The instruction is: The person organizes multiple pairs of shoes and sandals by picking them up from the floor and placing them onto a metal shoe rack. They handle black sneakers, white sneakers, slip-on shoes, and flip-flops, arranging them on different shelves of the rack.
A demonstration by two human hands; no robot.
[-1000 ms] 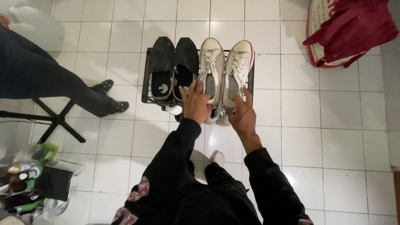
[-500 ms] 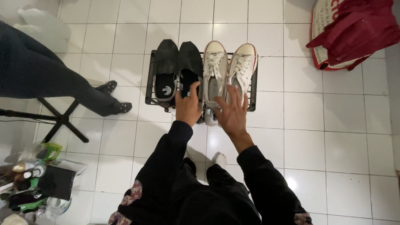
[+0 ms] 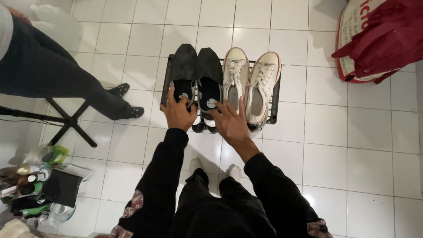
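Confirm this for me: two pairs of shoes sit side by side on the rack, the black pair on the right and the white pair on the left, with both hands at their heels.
Not quite. The head view shows the black pair on the left of the rack and the white pair on the right. The rest holds: the left hand and right hand are at the heels.

red-white printed bag top right on tiles; round insole labels in black shoes

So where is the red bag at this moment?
In the head view the red bag lies on the tiled floor at the top right, apart from the white sneakers on the shoe rack.
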